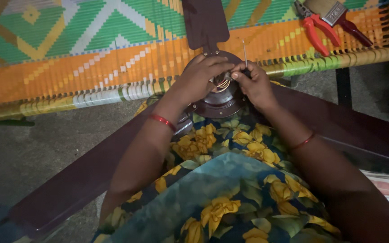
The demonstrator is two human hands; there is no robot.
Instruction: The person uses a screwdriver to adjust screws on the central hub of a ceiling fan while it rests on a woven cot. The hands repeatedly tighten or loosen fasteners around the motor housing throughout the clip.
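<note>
Both forearms are bare to the elbow, with no sleeves in view. The left hand [199,74] has a thin red bangle [163,121] at its wrist; the right hand [257,85] has a slimmer red thread band [303,142]. The lap is covered by dark blue-green cloth [230,189] printed with yellow flowers and pale green leaves.

Dim overall, brighter along the top; deep shadow at the lower corners; soft focus and grain, slight edge blur.
</note>
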